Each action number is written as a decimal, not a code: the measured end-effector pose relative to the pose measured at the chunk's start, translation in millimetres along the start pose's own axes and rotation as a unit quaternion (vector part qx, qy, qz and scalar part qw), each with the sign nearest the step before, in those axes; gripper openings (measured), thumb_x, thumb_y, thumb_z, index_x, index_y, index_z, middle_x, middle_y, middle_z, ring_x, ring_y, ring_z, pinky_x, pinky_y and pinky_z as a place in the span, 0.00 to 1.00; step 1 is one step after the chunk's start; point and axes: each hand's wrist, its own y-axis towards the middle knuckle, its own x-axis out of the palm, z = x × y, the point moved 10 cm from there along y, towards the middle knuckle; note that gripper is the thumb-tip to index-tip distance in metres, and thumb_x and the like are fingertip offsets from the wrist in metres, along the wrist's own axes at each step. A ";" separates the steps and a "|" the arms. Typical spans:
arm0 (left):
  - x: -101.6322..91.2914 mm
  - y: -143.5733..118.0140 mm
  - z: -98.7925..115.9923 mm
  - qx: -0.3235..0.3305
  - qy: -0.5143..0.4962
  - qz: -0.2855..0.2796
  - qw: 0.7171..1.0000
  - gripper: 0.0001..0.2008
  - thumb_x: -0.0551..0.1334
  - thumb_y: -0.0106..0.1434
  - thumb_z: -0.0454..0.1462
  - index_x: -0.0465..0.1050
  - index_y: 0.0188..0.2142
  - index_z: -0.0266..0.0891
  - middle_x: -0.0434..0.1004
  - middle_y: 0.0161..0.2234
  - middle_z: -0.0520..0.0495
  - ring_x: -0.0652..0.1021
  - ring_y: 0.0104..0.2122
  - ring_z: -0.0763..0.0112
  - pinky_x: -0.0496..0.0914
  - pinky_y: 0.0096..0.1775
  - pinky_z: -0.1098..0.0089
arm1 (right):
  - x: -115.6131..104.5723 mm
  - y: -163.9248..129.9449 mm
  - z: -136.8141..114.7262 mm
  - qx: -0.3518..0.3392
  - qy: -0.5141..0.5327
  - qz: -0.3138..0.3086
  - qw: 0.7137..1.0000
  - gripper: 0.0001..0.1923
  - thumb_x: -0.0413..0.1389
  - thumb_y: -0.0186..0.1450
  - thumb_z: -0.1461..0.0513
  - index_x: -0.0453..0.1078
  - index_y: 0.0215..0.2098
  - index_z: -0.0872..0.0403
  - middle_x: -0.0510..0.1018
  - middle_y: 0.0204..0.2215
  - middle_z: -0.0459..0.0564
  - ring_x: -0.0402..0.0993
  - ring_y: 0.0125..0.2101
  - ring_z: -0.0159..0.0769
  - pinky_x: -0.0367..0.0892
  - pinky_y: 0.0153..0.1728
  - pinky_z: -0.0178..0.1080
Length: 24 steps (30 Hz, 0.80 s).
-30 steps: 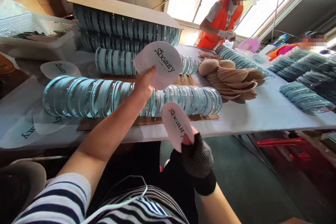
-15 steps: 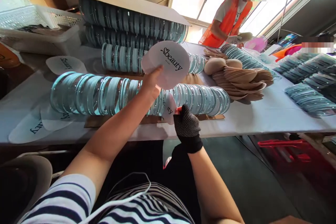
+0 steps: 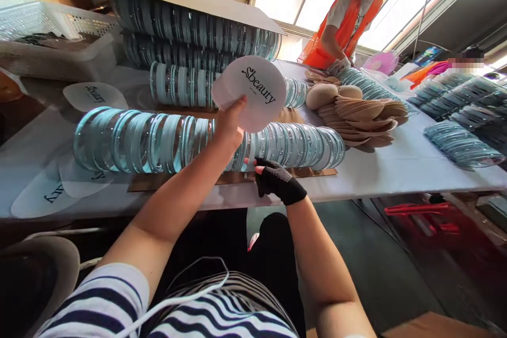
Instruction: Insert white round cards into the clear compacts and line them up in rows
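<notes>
Glass-blue lid rows (image 3: 190,140) crowd the table around the left hand (image 3: 229,129) gripping printed cards (image 3: 251,90); gloved right hand (image 3: 275,182) loosely curled, empty.

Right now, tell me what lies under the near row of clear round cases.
A brown cardboard strip lies under the near row of clear round cases, on the white table. Its middle is covered.

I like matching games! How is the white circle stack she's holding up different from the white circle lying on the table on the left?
The held stack of round cards is many cards thick, lifted and tilted in the left hand. The loose card is a single one, lying flat on the table, untouched. Both are white, round, with dark "beauty" lettering.
</notes>
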 end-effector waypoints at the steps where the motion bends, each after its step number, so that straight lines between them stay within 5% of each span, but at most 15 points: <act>1: 1.2 -1.9 1.1 0.009 0.010 -0.005 1.000 0.20 0.72 0.49 0.34 0.74 0.42 0.40 0.79 0.44 0.45 0.74 0.54 0.54 0.70 0.54 0.54 | -15.2 -1.0 -7.7 -0.023 0.007 0.046 0.999 0.22 0.48 0.64 0.50 0.70 0.43 0.58 0.68 0.15 0.43 0.65 0.15 0.32 0.62 0.18 0.34; 3: 4.8 -9.5 4.1 0.021 0.039 -0.017 0.999 0.21 0.75 0.45 0.37 0.75 0.39 0.40 0.80 0.41 0.46 0.75 0.52 0.54 0.70 0.54 0.55 | -66.7 -15.1 -40.5 -0.102 -0.062 0.246 0.962 0.22 0.50 0.64 0.48 0.71 0.41 0.58 0.76 0.23 0.49 0.72 0.22 0.33 0.69 0.25 0.36; 5: 9.7 -21.2 7.9 0.027 0.072 -0.035 0.996 0.21 0.76 0.41 0.39 0.76 0.36 0.40 0.81 0.39 0.46 0.77 0.50 0.54 0.71 0.52 0.57 | -104.1 -45.1 -83.8 -0.187 -0.142 0.427 0.873 0.24 0.49 0.66 0.48 0.69 0.50 0.57 0.79 0.40 0.57 0.77 0.37 0.38 0.73 0.39 0.41; 7: 11.3 -33.6 11.6 0.028 0.094 -0.042 0.994 0.22 0.77 0.39 0.40 0.77 0.34 0.40 0.81 0.37 0.46 0.78 0.47 0.55 0.72 0.50 0.58 | -111.3 -61.5 -117.7 -0.235 -0.213 0.488 0.813 0.29 0.48 0.67 0.50 0.62 0.60 0.57 0.73 0.54 0.62 0.72 0.52 0.43 0.69 0.52 0.48; 11: -1.5 -49.8 16.2 0.018 0.111 -0.001 0.994 0.20 0.76 0.41 0.40 0.78 0.34 0.38 0.81 0.35 0.45 0.80 0.41 0.57 0.73 0.46 0.58 | -78.0 -59.2 -148.8 -0.270 -0.342 0.476 0.764 0.27 0.46 0.67 0.55 0.61 0.62 0.57 0.63 0.63 0.61 0.60 0.63 0.45 0.61 0.59 0.51; 15: -2.2 -50.6 17.0 -0.001 0.107 -0.018 0.994 0.17 0.74 0.45 0.38 0.78 0.35 0.37 0.82 0.35 0.46 0.80 0.38 0.60 0.74 0.45 0.58 | -66.2 -38.9 -135.6 -0.193 -0.317 0.468 0.802 0.25 0.44 0.67 0.55 0.66 0.56 0.59 0.76 0.49 0.62 0.74 0.49 0.45 0.71 0.47 0.45; 20: -9.6 -16.0 41.3 0.014 0.039 0.011 0.999 0.15 0.72 0.50 0.33 0.76 0.39 0.43 0.81 0.41 0.50 0.76 0.50 0.57 0.73 0.51 0.55 | -85.9 -112.3 -127.5 -0.119 -0.275 0.622 0.724 0.30 0.47 0.64 0.50 0.66 0.55 0.64 0.77 0.44 0.68 0.76 0.42 0.50 0.73 0.37 0.46; 22: -14.9 1.7 51.7 0.022 0.021 0.022 0.999 0.14 0.69 0.54 0.32 0.75 0.40 0.43 0.80 0.44 0.49 0.75 0.52 0.58 0.72 0.53 0.54 | -67.1 -132.3 -120.9 -0.085 -0.338 0.568 0.745 0.30 0.48 0.64 0.50 0.66 0.56 0.63 0.79 0.38 0.66 0.77 0.36 0.50 0.72 0.31 0.45; 24: -20.6 13.0 55.2 0.016 0.014 0.031 0.999 0.13 0.67 0.56 0.30 0.73 0.42 0.42 0.80 0.44 0.47 0.76 0.51 0.59 0.72 0.53 0.54 | -34.1 -131.1 -103.8 -0.052 -0.390 0.445 0.804 0.26 0.47 0.66 0.52 0.67 0.56 0.59 0.80 0.33 0.61 0.77 0.30 0.46 0.69 0.27 0.40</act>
